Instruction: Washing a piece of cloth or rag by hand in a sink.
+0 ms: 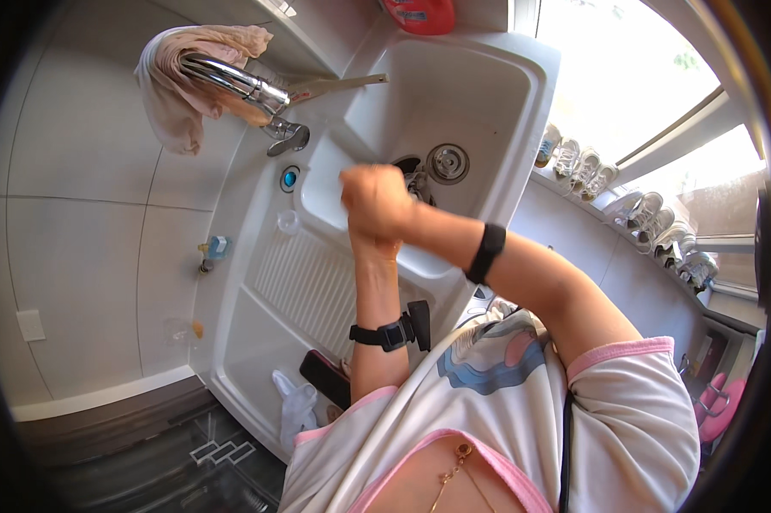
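Over the white sink (505, 103), my two hands are pressed together, smeared by motion. My right hand (385, 201) lies over my left hand (361, 224) and looks closed around it. The left fingers are mostly hidden, so their pose cannot be told. A black strap with a small box (391, 334) circles my left wrist; another black band (487, 253) circles my right forearm. Below and behind the hands, a shoe with laces (418, 185) lies partly hidden in the basin, beside the metal drain (448, 162).
A pinkish cloth (180, 81) drapes over the chrome faucet (240, 83). A red bottle (424, 15) stands at the far edge. Beside the ribbed washboard (304, 269) lie a dark phone (325, 376) and a white cloth-like item (295, 403). Several shoes (650, 214) line the window ledge.
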Demonstrator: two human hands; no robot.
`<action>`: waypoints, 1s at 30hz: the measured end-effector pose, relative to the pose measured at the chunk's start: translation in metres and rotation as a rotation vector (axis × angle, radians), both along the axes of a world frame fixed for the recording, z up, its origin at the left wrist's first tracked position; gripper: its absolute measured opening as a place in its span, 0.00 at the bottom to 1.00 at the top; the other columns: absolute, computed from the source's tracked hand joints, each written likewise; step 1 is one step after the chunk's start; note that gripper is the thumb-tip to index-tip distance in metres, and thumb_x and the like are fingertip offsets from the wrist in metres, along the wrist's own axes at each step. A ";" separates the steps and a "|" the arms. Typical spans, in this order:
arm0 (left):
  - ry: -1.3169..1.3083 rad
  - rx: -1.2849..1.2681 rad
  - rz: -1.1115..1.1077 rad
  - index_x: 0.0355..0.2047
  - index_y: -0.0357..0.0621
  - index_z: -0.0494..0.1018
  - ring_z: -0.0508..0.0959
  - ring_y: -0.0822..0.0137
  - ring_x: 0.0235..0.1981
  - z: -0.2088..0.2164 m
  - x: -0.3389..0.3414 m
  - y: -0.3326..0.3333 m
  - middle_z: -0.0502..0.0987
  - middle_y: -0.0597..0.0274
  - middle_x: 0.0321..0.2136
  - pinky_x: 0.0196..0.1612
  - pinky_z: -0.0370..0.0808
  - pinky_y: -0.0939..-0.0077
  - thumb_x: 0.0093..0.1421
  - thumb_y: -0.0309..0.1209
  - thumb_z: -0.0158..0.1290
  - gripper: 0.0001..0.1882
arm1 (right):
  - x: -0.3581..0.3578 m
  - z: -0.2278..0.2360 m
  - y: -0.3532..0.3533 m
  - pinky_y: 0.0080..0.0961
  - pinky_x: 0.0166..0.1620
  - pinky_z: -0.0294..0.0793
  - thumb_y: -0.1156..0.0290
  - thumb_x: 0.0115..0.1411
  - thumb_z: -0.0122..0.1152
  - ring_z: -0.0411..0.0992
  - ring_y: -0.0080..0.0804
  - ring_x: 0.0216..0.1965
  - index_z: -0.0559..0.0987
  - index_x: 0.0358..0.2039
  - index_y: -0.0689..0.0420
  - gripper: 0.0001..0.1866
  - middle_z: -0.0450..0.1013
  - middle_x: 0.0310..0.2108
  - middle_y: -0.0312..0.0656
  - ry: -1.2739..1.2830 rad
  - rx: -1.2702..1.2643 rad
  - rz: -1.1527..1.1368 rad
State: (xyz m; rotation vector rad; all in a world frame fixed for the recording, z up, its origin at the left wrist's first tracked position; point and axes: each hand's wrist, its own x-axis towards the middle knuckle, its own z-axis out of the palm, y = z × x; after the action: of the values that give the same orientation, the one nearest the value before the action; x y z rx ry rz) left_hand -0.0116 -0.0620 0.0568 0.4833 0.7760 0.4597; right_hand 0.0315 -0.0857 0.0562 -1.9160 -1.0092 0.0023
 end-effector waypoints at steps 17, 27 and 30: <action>0.075 -0.002 -0.175 0.26 0.47 0.67 0.67 0.73 0.17 0.006 -0.008 0.012 0.69 0.68 0.19 0.17 0.65 0.79 0.57 0.39 0.41 0.11 | 0.038 0.020 -0.027 0.33 0.31 0.68 0.48 0.46 0.58 0.70 0.44 0.26 0.68 0.32 0.63 0.28 0.70 0.21 0.50 0.473 -0.128 -0.049; -0.181 -0.304 -0.115 0.32 0.34 0.67 0.68 0.64 0.24 -0.018 -0.013 0.041 0.68 0.59 0.22 0.30 0.68 0.75 0.53 0.53 0.42 0.29 | 0.013 0.055 -0.079 0.24 0.26 0.64 0.78 0.38 0.50 0.65 0.24 0.21 0.69 0.26 0.62 0.10 0.63 0.17 0.35 0.691 -0.079 0.619; -0.313 -0.626 0.060 0.39 0.32 0.64 0.72 0.54 0.39 -0.043 -0.011 0.047 0.71 0.45 0.35 0.40 0.72 0.62 0.56 0.50 0.42 0.28 | 0.033 0.044 -0.070 0.21 0.31 0.65 0.80 0.38 0.49 0.66 0.25 0.31 0.68 0.29 0.60 0.12 0.66 0.26 0.39 0.976 0.290 0.341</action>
State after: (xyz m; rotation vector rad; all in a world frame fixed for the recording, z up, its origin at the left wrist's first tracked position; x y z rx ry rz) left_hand -0.0222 -0.0149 0.0138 -0.1938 0.5904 0.3136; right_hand 0.0646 -0.1560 0.1000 -1.2005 -0.5848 0.8533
